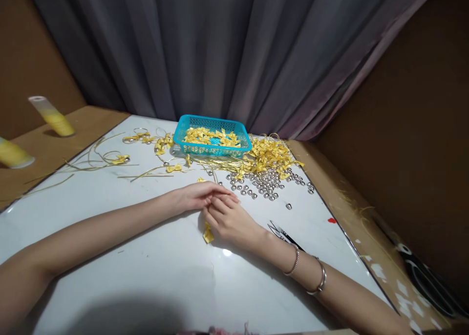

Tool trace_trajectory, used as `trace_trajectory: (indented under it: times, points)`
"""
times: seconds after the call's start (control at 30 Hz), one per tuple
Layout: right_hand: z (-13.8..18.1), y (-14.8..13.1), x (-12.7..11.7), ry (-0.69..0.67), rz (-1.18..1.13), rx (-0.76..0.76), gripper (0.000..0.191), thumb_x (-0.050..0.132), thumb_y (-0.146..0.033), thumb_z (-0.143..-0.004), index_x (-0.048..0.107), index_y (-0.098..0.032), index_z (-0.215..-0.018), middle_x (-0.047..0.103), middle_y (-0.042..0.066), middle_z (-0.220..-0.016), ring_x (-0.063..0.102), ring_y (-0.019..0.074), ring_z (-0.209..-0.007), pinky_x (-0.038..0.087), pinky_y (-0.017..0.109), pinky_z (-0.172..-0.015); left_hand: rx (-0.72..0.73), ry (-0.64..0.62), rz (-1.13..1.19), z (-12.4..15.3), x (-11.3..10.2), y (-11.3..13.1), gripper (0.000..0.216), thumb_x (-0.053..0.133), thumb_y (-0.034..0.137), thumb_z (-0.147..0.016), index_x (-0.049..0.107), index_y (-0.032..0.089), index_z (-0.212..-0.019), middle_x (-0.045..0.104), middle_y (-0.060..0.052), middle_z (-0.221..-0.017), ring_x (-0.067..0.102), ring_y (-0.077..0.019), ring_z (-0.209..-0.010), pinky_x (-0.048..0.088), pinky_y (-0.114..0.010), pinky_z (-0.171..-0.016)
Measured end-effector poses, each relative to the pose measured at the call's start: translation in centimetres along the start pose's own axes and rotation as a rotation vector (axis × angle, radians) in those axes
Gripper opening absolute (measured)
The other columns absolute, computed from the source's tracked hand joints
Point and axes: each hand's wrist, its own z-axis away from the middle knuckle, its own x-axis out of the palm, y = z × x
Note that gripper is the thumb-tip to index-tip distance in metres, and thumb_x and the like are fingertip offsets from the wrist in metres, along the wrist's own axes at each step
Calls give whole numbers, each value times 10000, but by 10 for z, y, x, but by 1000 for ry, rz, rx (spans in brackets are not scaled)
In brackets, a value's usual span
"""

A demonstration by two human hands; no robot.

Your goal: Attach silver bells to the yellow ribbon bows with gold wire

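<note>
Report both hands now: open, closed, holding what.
Left hand: fingers bent inward; grip hidden, cannot be told.
Right hand: fingers bent inward; a yellow ribbon piece shows just below it, but whether it is held cannot be told.

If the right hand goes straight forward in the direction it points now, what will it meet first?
The right hand would probably meet the left hand first; they appear to touch, though depth is unclear.

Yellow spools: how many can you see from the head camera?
2. The far spool stands on the brown surface at left; the near spool is there too, cut off by the picture's left edge. More could be out of frame.
</note>
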Motion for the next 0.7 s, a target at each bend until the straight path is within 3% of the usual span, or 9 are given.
trace_trajectory:
  times: [0.13, 0.3, 0.47, 0.6, 0.7]
  points:
    - [-9, -1, 1, -52, 58, 15, 204, 440, -70, -858, 634, -71, -793, 643, 114, -717, 555, 243, -726, 407, 397, -709, 143, 36, -2, 10, 5, 11, 210, 508, 70, -813, 696, 127, -739, 699, -66, -770, 629, -109, -686, 508, -209, -656]
    - [-6, 1, -7, 21, -47, -2, 268, 408, -33, -877, 628, -91, -735, 588, 37, -576, 510, 161, -572, 395, 346, -786, 286, 54, -59, 12, 4, 17, 194, 510, 60, -822, 667, 127, -730, 647, -58, -702, 569, -89, -596, 482, -206, -571]
    - [-3, -2, -15, 60, -257, 61, 209, 423, -107, -899, 621, -108, -832, 611, 42, -644, 520, 158, -605, 392, 296, -600, 414, 42, -160, 2, -11, 16, 187, 511, 94, -825, 637, 149, -698, 629, -44, -691, 532, -89, -559, 484, -242, -570]
    - [-3, -5, -18, 86, -436, 126, 197, 443, -120, -862, 629, -118, -927, 650, 45, -677, 546, 158, -627, 417, 293, -600, 553, 13, -363, 0, -17, 15, 203, 491, 123, -838, 633, 161, -698, 620, -37, -661, 511, -97, -542, 464, -248, -524]
    - [-3, -3, -25, 153, -631, 195, 246, 423, -104, -846, 650, -132, -936, 676, 46, -696, 567, 145, -630, 444, 282, -602, 537, 103, -403, 1, -13, 14, 211, 501, 133, -828, 624, 161, -660, 610, -30, -636, 501, -99, -531, 456, -253, -522]
